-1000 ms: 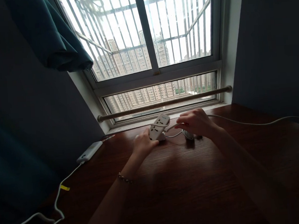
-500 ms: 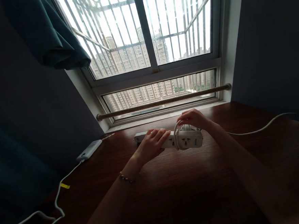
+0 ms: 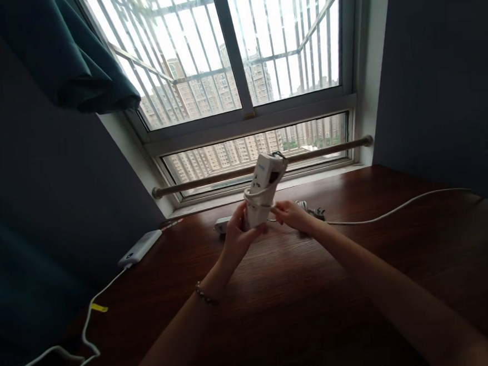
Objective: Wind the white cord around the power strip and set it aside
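Observation:
A white power strip point(image 3: 265, 173) is raised off the table, tilted with its far end up, in front of the window's lower edge. Its white cord point(image 3: 258, 197) is wound around its middle. My left hand point(image 3: 238, 231) is closed around the strip's lower part. At the strip's right side, my right hand point(image 3: 290, 213) has its fingers closed on the cord. Behind my hands, a second white power strip point(image 3: 222, 224) lies on the table, partly hidden. A bundled cord with a dark plug point(image 3: 318, 213) shows just beyond my right hand.
The brown wooden table point(image 3: 252, 305) reaches to the window sill. A metal rail point(image 3: 210, 181) crosses the window. On the left lies a white power bank point(image 3: 140, 249) with a white cable point(image 3: 90, 322). Another white cord point(image 3: 388, 214) runs off right. A teal curtain point(image 3: 81, 66) hangs upper left.
The power strip has gone from lying level just above the table to tilted up, higher and nearer the window. My right hand has moved down and left along the cord.

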The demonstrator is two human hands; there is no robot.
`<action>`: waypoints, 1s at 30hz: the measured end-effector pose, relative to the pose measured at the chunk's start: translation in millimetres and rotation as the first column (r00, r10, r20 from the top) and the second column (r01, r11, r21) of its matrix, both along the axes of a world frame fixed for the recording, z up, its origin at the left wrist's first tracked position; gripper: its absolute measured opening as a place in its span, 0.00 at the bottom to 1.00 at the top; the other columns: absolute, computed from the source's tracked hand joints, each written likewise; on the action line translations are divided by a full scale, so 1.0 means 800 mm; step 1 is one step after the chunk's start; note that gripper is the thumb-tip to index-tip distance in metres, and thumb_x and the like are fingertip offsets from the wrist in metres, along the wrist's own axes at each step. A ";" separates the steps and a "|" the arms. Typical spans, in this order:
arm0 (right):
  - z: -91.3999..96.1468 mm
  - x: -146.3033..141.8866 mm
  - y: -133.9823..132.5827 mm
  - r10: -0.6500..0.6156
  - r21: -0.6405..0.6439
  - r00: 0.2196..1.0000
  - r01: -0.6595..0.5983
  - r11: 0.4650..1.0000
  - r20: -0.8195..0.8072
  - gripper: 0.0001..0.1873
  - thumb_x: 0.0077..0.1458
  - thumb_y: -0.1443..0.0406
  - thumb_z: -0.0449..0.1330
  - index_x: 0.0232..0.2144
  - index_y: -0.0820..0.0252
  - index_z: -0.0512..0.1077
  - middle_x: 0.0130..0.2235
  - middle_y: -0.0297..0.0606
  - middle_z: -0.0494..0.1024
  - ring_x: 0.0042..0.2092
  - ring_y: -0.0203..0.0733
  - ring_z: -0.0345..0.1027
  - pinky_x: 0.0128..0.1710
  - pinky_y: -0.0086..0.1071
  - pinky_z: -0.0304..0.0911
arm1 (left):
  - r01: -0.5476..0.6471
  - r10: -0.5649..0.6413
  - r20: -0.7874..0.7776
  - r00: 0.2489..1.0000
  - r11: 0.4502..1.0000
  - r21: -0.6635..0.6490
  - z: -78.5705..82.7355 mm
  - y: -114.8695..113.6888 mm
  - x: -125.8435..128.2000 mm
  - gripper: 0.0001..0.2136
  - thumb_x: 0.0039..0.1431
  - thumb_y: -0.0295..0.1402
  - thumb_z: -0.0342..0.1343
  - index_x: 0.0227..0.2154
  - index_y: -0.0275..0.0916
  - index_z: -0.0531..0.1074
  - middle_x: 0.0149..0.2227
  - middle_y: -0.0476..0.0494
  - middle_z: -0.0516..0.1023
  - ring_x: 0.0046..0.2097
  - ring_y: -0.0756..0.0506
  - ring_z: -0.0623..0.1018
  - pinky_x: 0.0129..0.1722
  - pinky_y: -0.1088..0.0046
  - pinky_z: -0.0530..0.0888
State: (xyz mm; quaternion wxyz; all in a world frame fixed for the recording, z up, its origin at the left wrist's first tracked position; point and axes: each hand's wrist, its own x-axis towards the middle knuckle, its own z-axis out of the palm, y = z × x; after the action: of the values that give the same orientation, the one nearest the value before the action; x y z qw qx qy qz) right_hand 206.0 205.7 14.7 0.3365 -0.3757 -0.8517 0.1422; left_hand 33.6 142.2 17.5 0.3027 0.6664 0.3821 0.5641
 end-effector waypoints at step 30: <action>0.085 0.040 -0.061 -0.242 0.545 0.886 -0.014 0.838 0.396 0.16 0.57 0.57 0.50 0.27 0.60 0.70 0.29 0.35 0.75 0.29 0.36 0.66 0.24 0.30 0.40 | -0.102 0.490 -0.847 0.205 0.872 0.479 -0.020 0.023 -0.027 0.35 0.45 0.32 0.56 0.59 0.41 0.51 0.43 0.40 0.70 0.43 0.40 0.69 0.42 0.65 0.66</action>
State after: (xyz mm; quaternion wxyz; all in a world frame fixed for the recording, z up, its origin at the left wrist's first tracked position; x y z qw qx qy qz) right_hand 237.8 156.5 82.7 0.2292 -0.3411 -0.8867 -0.2117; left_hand 12.2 160.2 1.4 -0.2170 0.8187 0.5101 0.1496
